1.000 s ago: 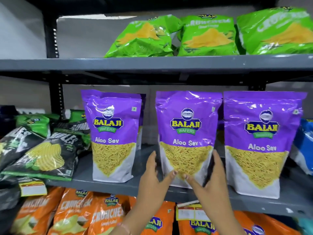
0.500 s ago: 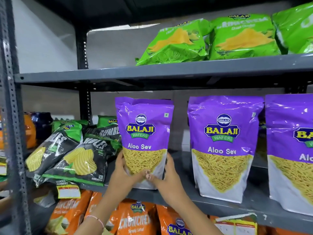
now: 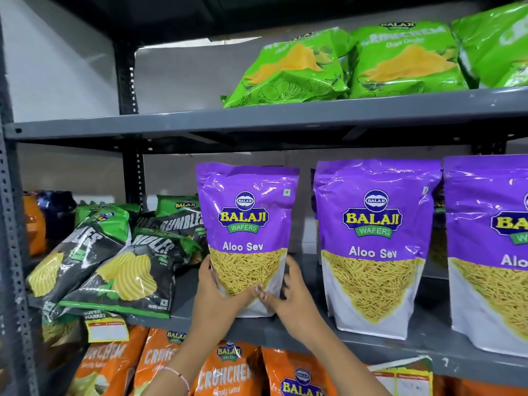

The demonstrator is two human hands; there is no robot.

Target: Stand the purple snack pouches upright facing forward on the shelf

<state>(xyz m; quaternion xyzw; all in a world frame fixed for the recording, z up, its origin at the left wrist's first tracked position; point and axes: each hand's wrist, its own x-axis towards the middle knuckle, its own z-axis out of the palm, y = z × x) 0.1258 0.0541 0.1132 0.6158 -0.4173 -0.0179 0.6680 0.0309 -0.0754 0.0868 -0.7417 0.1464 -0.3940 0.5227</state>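
Note:
Three purple Aloo Sev pouches stand upright with their fronts toward me on the grey middle shelf (image 3: 380, 345). My left hand (image 3: 217, 292) and my right hand (image 3: 291, 295) clasp the lower sides of the leftmost purple pouch (image 3: 245, 218), thumbs meeting on its white base. The middle purple pouch (image 3: 374, 241) stands free to the right. Cut off by the frame's right edge is the third purple pouch (image 3: 491, 247). More purple pouches show partly behind the front row.
Black and green chip bags (image 3: 114, 272) lie slumped left of the held pouch. Green bags (image 3: 294, 67) lie on the shelf above, and orange bags (image 3: 228, 370) fill the shelf below. Price tags (image 3: 105, 328) hang from the shelf edge. A grey upright (image 3: 11, 252) stands at left.
A second ago both hands held the base of the middle pouch. They moved left to the leftmost pouch half a second ago and still hold it; my view has shifted left and closer.

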